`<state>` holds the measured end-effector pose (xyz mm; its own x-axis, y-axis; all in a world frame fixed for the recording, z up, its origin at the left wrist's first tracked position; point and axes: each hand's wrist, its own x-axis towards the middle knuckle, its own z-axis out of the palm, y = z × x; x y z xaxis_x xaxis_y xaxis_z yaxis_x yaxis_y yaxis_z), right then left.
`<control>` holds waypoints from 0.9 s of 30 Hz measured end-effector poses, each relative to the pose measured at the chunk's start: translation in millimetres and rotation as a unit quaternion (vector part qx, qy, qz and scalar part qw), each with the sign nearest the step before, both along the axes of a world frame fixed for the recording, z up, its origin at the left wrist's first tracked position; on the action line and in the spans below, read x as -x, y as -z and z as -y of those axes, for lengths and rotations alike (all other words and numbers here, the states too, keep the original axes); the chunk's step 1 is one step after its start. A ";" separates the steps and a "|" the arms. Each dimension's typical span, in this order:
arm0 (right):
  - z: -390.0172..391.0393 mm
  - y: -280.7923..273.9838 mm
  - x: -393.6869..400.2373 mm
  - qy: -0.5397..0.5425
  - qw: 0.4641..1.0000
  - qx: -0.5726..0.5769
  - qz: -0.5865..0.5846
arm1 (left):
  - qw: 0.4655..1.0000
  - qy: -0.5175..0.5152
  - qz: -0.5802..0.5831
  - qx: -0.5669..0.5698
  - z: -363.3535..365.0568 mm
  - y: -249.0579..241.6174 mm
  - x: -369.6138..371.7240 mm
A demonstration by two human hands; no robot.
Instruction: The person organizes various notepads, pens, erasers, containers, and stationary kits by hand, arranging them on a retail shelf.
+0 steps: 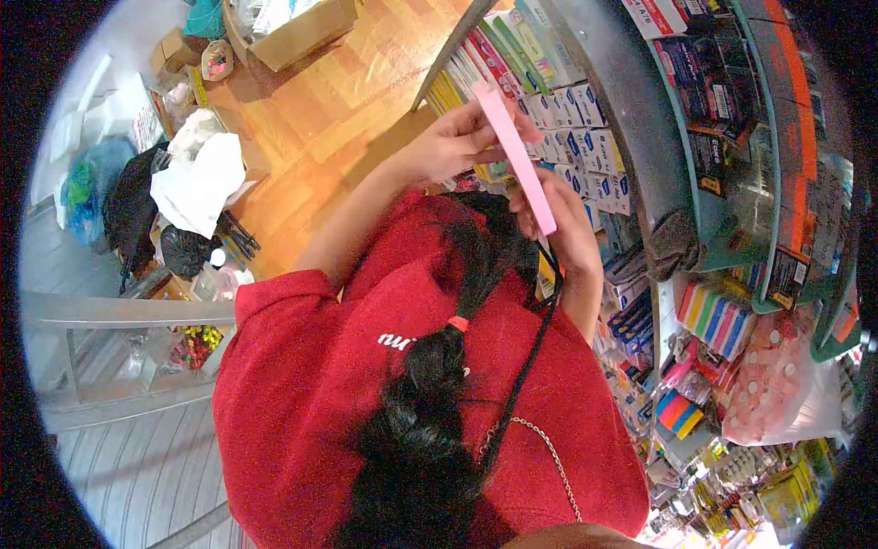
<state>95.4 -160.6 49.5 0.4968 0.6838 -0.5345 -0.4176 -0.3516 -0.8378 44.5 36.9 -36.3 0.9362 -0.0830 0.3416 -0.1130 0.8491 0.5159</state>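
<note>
Holding pink object (pixel 516 159) near stocked shelf (pixel 636 101); carton (pixel 306 37) on floor (pixel 302 105).

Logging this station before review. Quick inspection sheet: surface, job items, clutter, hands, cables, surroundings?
Surface: wood-look floor; worktop, nothing seen.
Job's things: flat pink object, slanted, held in the air; its exact identity unclear.
Clutter: white sheet-like item, black bag and blue plastic bag grouped at frame left; open cardboard box at the top.
Hands: left hand on the object's upper part, right hand near its lower end.
Cables: black cord across the red top; its purpose unclear.
Surroundings: stocked shelving at frame right, grey metal shelving at left.
</note>
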 end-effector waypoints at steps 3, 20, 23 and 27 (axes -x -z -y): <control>-6.4 6.0 0.0 0.060 0.994 0.005 0.088 | 0.994 -0.048 -0.098 0.012 3.9 -1.4 1.5; -21.3 27.6 -5.2 0.219 0.935 0.027 0.277 | 0.931 -0.154 -0.297 -0.144 0.2 -6.5 -18.5; -22.0 12.4 -0.9 0.243 0.923 0.024 0.298 | 0.930 -0.173 -0.289 -0.146 -8.9 -10.8 -42.4; -17.2 10.6 4.1 0.277 0.900 0.013 0.335 | 0.879 -0.237 -0.321 -0.262 -9.2 0.9 -91.0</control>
<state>91.4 -143.4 38.9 0.9748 0.2231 0.0010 0.0621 -0.2671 -0.9617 135.5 46.1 -37.2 0.8936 0.3807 -0.2380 0.0669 0.4112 0.9091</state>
